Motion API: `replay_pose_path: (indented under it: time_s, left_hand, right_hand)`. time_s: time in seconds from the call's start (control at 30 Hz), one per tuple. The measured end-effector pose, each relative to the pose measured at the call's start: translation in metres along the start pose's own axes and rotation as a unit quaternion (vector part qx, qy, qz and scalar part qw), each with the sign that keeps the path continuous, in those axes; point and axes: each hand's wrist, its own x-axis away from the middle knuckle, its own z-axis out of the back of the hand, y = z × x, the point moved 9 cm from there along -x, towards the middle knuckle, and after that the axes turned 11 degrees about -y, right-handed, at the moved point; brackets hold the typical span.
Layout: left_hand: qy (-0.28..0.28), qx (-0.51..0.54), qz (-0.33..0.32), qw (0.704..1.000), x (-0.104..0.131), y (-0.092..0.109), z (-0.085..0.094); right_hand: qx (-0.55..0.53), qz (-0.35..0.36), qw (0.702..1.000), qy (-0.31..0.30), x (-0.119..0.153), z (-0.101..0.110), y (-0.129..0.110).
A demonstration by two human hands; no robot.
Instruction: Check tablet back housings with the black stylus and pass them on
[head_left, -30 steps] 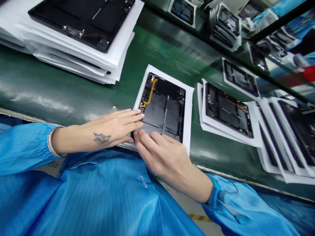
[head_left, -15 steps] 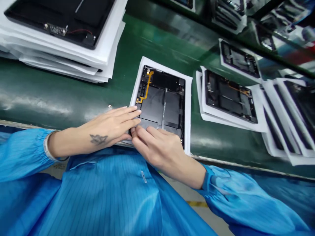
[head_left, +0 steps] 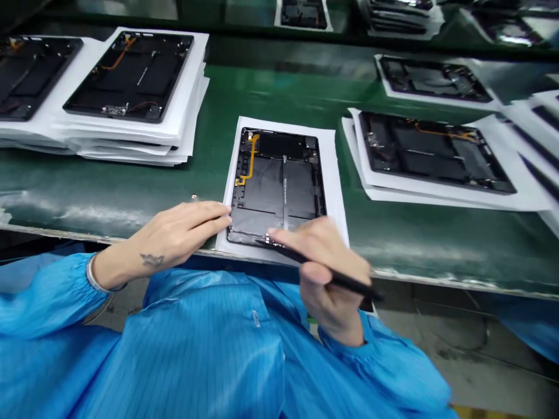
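While the left hand [head_left: 174, 235] lies flat, fingers together, fingertips at the near-left corner of the opened tablet [head_left: 277, 186] | right hand [head_left: 327, 265] clamped on a thin black tool [head_left: 323, 267], tip at the tablet's near edge | tablet lies on a white sheet [head_left: 334, 174] just ahead of both hands | stacked tablets [head_left: 131, 75] well beyond the left hand.

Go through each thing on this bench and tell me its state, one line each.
Open tablet: back cover off, internals exposed, flat on a white sheet.
Orange flex cable: laid along its left side.
Left hand: flat, fingertips on the tablet's left edge.
Right hand: grip shut on a thin black tool.
Left stack: tablets piled on sheets, also open.
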Motion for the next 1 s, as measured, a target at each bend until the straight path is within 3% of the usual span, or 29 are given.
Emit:
replay_pose_path:
  time_s: [0.1,0.23,0.5,0.6,0.7,0.83,1.0]
  left_hand:
    - [0.003,-0.005,-0.033,0.999,-0.005,0.01,-0.002]
    - [0.008,-0.003,-0.045,0.999,-0.006,0.013,-0.005]
    - [0.003,-0.045,-0.048,0.998,-0.007,0.018,-0.005]
    - [-0.006,-0.078,-0.042,0.996,-0.014,0.023,-0.005]
    - [-0.024,-0.126,-0.032,0.991,-0.025,0.031,-0.005]
    - [-0.045,-0.167,-0.02,0.985,-0.034,0.039,-0.008]
    - [-0.04,-0.17,-0.023,0.984,-0.033,0.041,-0.013]
  right_hand:
    - [0.019,0.082,0.996,-0.022,0.014,-0.019,-0.007]
    - [0.087,0.101,0.99,-0.041,0.027,-0.034,-0.006]
    - [0.15,0.064,0.987,0.001,0.035,-0.019,-0.006]
    - [0.11,0.069,0.991,0.015,0.034,-0.008,-0.006]
    - [-0.002,0.017,1.0,0.003,0.017,-0.001,0.005]
    - [-0.135,-0.063,0.988,-0.053,-0.014,-0.017,0.019]
    - [-0.113,-0.045,0.988,-0.096,-0.025,-0.032,0.017]
